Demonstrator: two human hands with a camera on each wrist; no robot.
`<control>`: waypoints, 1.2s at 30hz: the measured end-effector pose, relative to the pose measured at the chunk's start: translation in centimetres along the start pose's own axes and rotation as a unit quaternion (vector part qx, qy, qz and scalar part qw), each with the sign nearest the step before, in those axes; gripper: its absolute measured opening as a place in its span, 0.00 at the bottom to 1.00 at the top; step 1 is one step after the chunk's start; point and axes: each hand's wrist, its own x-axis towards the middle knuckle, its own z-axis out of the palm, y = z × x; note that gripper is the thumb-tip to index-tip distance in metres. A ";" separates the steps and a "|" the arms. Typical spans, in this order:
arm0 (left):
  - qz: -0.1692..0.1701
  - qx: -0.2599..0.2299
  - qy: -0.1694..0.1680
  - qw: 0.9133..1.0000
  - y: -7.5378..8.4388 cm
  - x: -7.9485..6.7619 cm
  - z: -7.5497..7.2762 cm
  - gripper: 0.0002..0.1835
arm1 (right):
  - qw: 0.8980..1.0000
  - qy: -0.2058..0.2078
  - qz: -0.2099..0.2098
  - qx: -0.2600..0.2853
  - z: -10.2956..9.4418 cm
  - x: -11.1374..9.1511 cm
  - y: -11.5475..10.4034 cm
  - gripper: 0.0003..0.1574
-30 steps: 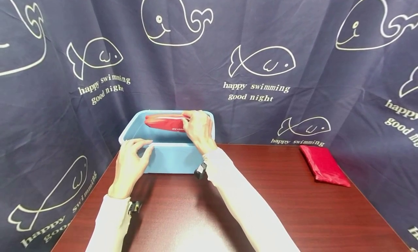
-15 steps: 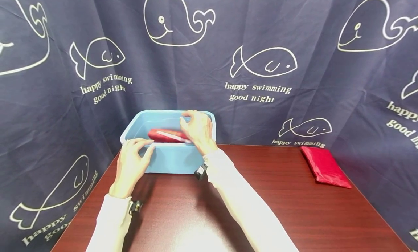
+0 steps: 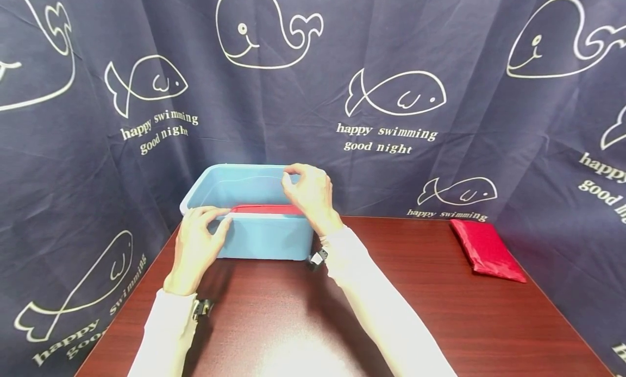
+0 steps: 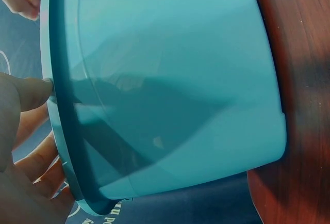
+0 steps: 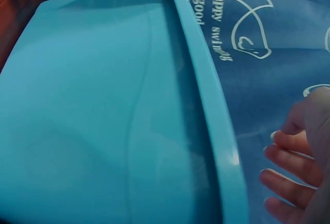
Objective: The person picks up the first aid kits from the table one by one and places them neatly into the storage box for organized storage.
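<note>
The left hand holds the near rim of the blue plastic bin between thumb and fingers; the right hand, loosely curved and empty, hovers over its right end. A red pouch lies inside (mostly hidden by the front wall) while a flat red packet rests on the table.

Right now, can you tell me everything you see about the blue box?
The light-blue, rectangular, plastic-looking box has smooth walls, rounded corners, an open top and a rim. It stands upright at the far left of the reddish-brown table, in front of the dark-blue patterned cloth. A long red item shows inside, mostly hidden behind the near wall. The person's left hand holds the near rim's left part; the right hand, holding nothing, is over the right end.
</note>
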 end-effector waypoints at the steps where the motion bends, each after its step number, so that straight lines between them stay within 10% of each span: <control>1: 0.000 0.000 0.000 1.000 0.0 0.0 0.0 0.10 | 1.000 -0.003 0.001 0.000 -0.4 -0.1 0.1 0.13; 36: -0.005 -0.001 -0.003 1.000 -0.3 0.0 0.2 0.11 | 0.996 -0.025 0.067 -0.043 -5.3 -5.2 5.0 0.29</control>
